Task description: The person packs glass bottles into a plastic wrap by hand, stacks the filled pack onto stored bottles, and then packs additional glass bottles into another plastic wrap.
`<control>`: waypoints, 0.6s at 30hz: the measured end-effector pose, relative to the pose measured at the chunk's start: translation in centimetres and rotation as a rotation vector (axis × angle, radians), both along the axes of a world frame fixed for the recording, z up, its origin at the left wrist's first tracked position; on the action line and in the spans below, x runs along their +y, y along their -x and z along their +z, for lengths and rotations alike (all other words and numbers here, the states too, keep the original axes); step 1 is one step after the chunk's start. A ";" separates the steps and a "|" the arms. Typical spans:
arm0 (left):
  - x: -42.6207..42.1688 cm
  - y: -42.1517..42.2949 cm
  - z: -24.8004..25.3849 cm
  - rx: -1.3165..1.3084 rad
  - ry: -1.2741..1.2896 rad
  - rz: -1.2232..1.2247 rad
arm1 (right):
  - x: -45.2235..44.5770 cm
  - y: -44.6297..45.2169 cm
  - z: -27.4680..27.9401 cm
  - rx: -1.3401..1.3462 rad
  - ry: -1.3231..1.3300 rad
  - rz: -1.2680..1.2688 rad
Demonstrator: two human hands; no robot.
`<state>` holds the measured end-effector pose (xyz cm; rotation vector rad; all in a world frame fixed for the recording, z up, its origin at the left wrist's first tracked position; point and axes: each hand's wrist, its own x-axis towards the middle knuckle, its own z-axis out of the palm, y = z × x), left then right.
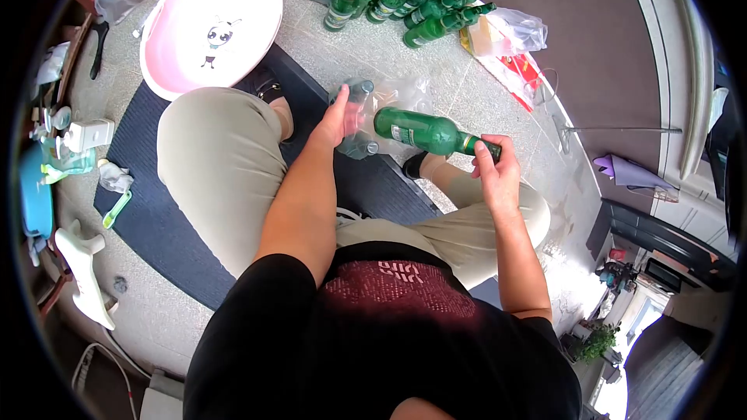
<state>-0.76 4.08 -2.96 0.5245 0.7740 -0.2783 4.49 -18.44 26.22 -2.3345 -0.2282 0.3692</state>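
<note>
Work in hand: in progress, judged partial. One green bottle (420,131) is out on its own, tilted close to level in front of the person, its base towards the left hand (332,119) and its neck in the right hand (502,175). The right hand pinches that neck between thumb and fingers. The left hand is against the clear bottles (360,89); its fingers are largely hidden, so whether it grips them cannot be told.

Done, as far as shown: many bottles (387,6) stand grouped on the floor (307,31) ahead, apart from the held one. Whether these are finished or waiting cannot be determined.

Outstanding: the held bottle is not yet set down. Its label is on; its mouth is covered by the fingers, so a cap cannot be confirmed. Clear film (408,93) lies beside the clear bottles.
</note>
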 end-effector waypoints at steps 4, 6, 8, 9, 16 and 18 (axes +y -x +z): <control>-0.1 -0.3 1.3 0.139 -0.156 -0.055 | 0.6 2.5 -2.9 -0.186 0.221 0.173; -0.7 -0.5 1.3 0.166 -0.371 -0.151 | 1.7 2.6 -3.1 -0.262 0.203 0.241; -0.6 -0.3 -0.8 0.189 -0.344 -0.063 | 2.6 1.8 -3.0 -0.219 0.299 0.276; -0.5 -0.2 -1.5 0.221 -0.320 0.031 | 3.2 1.4 -2.4 -0.221 0.302 0.275; -1.4 -0.3 -0.5 0.145 -0.185 -0.018 | 5.3 -1.5 -0.6 -0.088 0.286 0.209; -1.4 -0.5 -1.6 0.092 -0.146 -0.021 | 5.0 -2.3 -1.3 0.179 0.122 -0.005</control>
